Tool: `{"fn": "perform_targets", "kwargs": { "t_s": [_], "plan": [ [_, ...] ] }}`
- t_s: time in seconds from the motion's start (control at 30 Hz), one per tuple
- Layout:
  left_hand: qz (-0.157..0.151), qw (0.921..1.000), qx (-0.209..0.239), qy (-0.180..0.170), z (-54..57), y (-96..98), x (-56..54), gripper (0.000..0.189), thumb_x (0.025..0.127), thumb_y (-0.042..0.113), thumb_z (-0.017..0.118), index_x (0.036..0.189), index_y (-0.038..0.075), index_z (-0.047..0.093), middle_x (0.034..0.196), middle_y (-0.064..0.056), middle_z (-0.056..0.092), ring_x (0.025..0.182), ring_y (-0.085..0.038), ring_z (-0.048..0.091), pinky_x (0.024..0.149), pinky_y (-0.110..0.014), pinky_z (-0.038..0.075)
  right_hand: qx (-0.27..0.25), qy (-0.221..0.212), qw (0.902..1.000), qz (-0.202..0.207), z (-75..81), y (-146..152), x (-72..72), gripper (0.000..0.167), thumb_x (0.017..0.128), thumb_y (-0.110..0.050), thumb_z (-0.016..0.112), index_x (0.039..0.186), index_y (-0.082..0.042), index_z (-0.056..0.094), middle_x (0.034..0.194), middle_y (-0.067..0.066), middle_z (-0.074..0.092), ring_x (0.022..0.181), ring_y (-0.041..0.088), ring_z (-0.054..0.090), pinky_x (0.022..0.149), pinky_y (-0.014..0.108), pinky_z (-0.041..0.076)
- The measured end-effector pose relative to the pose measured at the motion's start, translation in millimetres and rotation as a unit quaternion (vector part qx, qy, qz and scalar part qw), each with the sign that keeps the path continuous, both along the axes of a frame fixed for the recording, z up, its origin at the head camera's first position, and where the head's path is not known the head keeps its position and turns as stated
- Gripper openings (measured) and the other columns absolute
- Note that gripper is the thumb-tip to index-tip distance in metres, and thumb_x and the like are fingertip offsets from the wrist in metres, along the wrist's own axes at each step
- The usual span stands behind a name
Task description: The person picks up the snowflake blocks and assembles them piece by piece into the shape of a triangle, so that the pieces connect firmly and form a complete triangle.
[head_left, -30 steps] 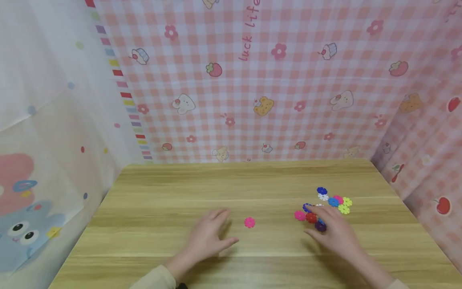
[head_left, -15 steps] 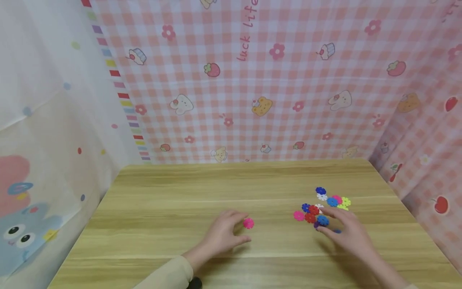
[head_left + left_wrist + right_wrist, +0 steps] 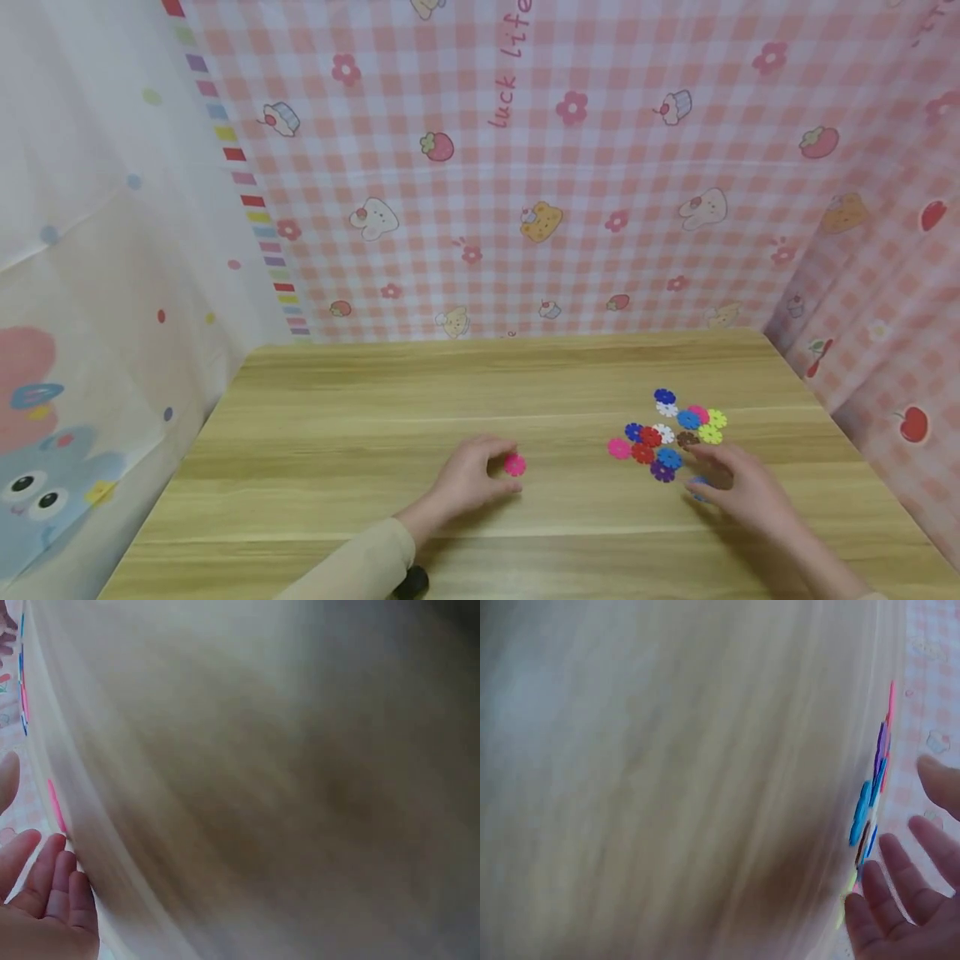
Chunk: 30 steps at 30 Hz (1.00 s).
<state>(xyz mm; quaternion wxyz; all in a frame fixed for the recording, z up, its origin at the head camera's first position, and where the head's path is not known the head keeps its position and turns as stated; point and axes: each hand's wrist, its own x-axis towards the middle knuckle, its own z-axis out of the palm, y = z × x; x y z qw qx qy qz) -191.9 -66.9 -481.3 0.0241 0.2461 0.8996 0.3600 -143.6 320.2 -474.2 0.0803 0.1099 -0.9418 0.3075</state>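
Note:
A pink flower-shaped plastic disc (image 3: 515, 465) lies flat on the table, apart from the others. My left hand (image 3: 468, 478) rests at its left side, thumb and fingers spread apart, the fingertips close to the disc's rim. Whether they touch it I cannot tell. To the right, my right hand (image 3: 750, 490) hovers with parted thumb and fingers beside a loose group of discs. Its thumb partly covers a blue disc (image 3: 699, 489), and its fingertips are near a brown disc (image 3: 687, 439). In the right wrist view, the fingers (image 3: 904, 881) are relaxed and hold nothing.
Around the right hand lie a purple disc (image 3: 663, 472), a red disc (image 3: 642, 453), a yellow-green disc (image 3: 710, 433) and several more, some overlapping. The wooden table (image 3: 360, 392) ends at a pink checked cloth (image 3: 480, 183). A black object (image 3: 412, 582) is by the left wrist.
My left hand has moved right, up to the lone pink disc. My right hand has drawn back to the right, uncovering red, blue, purple, white and brown discs.

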Motion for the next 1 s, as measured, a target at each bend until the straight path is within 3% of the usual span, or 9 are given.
{"fn": "perform_targets", "kwargs": {
  "t_s": [0.13, 0.27, 0.43, 0.57, 0.7, 1.0],
  "plan": [
    [-0.003, 1.0, 0.005, 0.004, -3.8, -1.3, -3.7, 0.049, 0.076, 0.016, 0.086, 0.12, 0.003, 0.069, 0.116, -0.008, 0.068, 0.11, -0.027, 0.06, 0.1, -0.042, 0.046, 0.001, -0.031, 0.9995, 0.003, -4.0, 8.8, 2.2, 0.054, 0.075, -0.02, 0.086, 0.119, 0.003, 0.066, 0.12, 0.027, 0.062, 0.111, 0.048, 0.056, 0.093, 0.064, 0.042],
    [-0.007, 1.0, 0.007, -0.002, -4.8, -1.6, -6.6, 0.049, 0.075, 0.014, 0.087, 0.119, 0.002, 0.069, 0.113, -0.008, 0.067, 0.106, -0.025, 0.059, 0.097, -0.04, 0.047, 0.007, -0.039, 0.9992, 0.007, -4.7, 13.3, 4.0, 0.05, 0.076, -0.023, 0.086, 0.118, -0.003, 0.068, 0.118, 0.018, 0.065, 0.109, 0.039, 0.058, 0.091, 0.051, 0.048],
    [-0.009, 0.9999, 0.005, -0.013, -4.5, 0.0, -11.2, 0.048, 0.074, 0.009, 0.087, 0.118, 0.001, 0.07, 0.108, -0.006, 0.065, 0.1, -0.022, 0.058, 0.091, -0.036, 0.049, 0.001, -0.039, 0.999, 0.02, -7.3, 19.6, 1.5, 0.047, 0.077, -0.021, 0.085, 0.117, -0.004, 0.069, 0.117, 0.013, 0.065, 0.104, 0.021, 0.058, 0.085, 0.029, 0.051],
    [-0.009, 0.9999, -0.005, -0.012, -4.1, 1.6, -14.6, 0.047, 0.073, 0.008, 0.087, 0.117, 0.003, 0.071, 0.105, -0.005, 0.064, 0.096, -0.019, 0.057, 0.088, -0.033, 0.049, -0.023, -0.025, 0.9984, 0.044, -12.0, 24.7, -1.4, 0.044, 0.077, -0.017, 0.084, 0.116, -0.003, 0.069, 0.114, 0.013, 0.066, 0.099, 0.003, 0.055, 0.082, 0.02, 0.049],
    [-0.012, 0.9997, -0.007, -0.018, -5.0, 2.2, -17.6, 0.044, 0.073, 0.007, 0.087, 0.114, 0.004, 0.072, 0.104, -0.004, 0.063, 0.092, -0.017, 0.057, 0.084, -0.03, 0.049, -0.044, -0.014, 0.9963, 0.072, -16.7, 27.8, -2.3, 0.042, 0.076, -0.012, 0.084, 0.114, 0.0, 0.069, 0.11, 0.013, 0.066, 0.097, -0.002, 0.055, 0.081, 0.016, 0.048],
    [-0.011, 0.9998, 0.0, -0.019, -8.5, 2.5, -21.4, 0.034, 0.073, 0.007, 0.087, 0.105, 0.008, 0.075, 0.098, -0.001, 0.062, 0.084, -0.013, 0.053, 0.076, -0.026, 0.046, -0.044, -0.035, 0.9961, 0.067, -18.6, 28.0, -3.9, 0.037, 0.077, -0.011, 0.083, 0.11, -0.002, 0.07, 0.104, 0.006, 0.066, 0.09, 0.001, 0.055, 0.074, 0.021, 0.05]
  ]
}}
